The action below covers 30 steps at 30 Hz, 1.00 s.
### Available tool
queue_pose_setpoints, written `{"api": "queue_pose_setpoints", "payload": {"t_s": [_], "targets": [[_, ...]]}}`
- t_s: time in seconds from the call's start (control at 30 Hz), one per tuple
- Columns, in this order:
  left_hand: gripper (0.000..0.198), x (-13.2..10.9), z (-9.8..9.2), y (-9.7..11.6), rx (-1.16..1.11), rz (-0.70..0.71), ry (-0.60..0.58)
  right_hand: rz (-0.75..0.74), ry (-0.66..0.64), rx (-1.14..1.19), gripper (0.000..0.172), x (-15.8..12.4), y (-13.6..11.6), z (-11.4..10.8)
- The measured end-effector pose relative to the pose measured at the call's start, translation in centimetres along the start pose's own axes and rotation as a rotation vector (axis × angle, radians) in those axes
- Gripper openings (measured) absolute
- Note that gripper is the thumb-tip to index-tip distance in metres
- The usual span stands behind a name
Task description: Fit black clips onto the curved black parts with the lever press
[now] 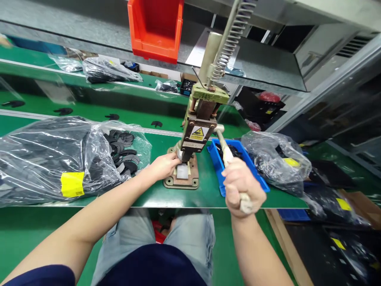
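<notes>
Grips the cream-wrapped lever (pixel 224 147) with the right hand (pixel 244 186), fingers closed, near right of the olive-green metal press (pixel 205 109). Holds the left hand (pixel 163 166) at the press's base (pixel 194 171) beside a translucent white block (pixel 182 172); cannot tell whether pinching anything. See a clear plastic bag (pixel 38 147) of curved black pieces (pixel 125 155) left of the press, blue plastic bin (pixel 216 169) right, red plastic bin (pixel 156 49) above left.

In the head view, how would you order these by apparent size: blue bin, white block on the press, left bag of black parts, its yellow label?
1. Left bag
2. Blue bin, partly hidden
3. Yellow label
4. White block
</notes>
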<state>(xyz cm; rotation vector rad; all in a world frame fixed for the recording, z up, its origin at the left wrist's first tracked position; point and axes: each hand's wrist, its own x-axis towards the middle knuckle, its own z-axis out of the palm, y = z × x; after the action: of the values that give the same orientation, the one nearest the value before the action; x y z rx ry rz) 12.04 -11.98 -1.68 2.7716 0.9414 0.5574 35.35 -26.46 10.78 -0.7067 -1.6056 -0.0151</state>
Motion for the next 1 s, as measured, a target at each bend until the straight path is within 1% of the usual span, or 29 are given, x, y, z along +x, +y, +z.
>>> {"api": "queue_pose_setpoints", "payload": {"t_s": [0.1,0.17,0.2,0.23,0.27,0.37,0.4,0.47,0.5,0.57,0.6,0.67,0.77,0.9,0.97,1.0], "targets": [[0.033,-0.1,-0.4,0.4,-0.028,-0.010,-0.009,-0.026,0.016,-0.086,0.019,-2.8,0.8,0.1],[0.034,-0.1,-1.1,-0.3,-0.041,-0.011,-0.015,-0.040,0.027,-0.103,0.017,-3.5,1.4,0.2],[0.033,-0.1,-1.6,-1.1,-0.031,-0.031,-0.024,-0.058,0.032,-0.095,0.017,-3.5,1.7,0.2],[0.033,-0.1,-2.3,-2.3,-0.002,-0.074,-0.040,-0.075,0.037,-0.084,0.017,-3.5,1.9,0.2],[0.032,-0.3,-3.2,-3.8,0.051,-0.148,-0.066,-0.087,0.043,-0.075,0.016,-3.4,2.0,0.2],[0.032,-1.2,-6.5,-9.8,0.268,-0.462,-0.181,-0.090,0.042,-0.075,0.017,-3.1,2.1,0.2],[0.034,-1.7,-7.6,-11.9,0.304,-0.533,-0.205,-0.084,0.043,-0.078,0.017,-3.1,2.1,0.3],[0.039,-2.8,-9.3,-15.7,0.343,-0.618,-0.249,-0.080,0.045,-0.081,0.018,-3.2,2.0,0.3],[0.043,-3.3,-9.8,-17.3,0.352,-0.643,-0.281,-0.084,0.050,-0.078,0.018,-3.2,2.0,0.3],[0.053,-4.3,-10.3,-19.5,0.365,-0.680,-0.332,-0.101,0.051,-0.069,0.018,-3.2,2.0,0.4],[0.056,-4.6,-10.3,-20.2,0.369,-0.691,-0.351,-0.109,0.053,-0.065,0.018,-3.1,2.0,0.4],[0.058,-5.1,-10.1,-20.9,0.373,-0.700,-0.378,-0.110,0.054,-0.061,0.018,-3.1,2.0,0.4],[0.050,-5.2,-9.9,-21.0,0.369,-0.699,-0.405,-0.104,0.057,-0.064,0.018,-3.0,1.9,0.5],[0.038,-5.1,-10.6,-20.8,0.368,-0.680,-0.421,-0.102,0.063,-0.053,0.018,-3.0,1.9,0.7],[0.029,-5.1,-11.1,-20.6,0.358,-0.640,-0.396,-0.103,0.075,-0.052,0.018,-3.0,1.9,0.8],[0.026,-5.1,-11.3,-20.4,0.345,-0.610,-0.356,-0.105,0.082,-0.055,0.019,-3.0,1.9,0.8]]}}
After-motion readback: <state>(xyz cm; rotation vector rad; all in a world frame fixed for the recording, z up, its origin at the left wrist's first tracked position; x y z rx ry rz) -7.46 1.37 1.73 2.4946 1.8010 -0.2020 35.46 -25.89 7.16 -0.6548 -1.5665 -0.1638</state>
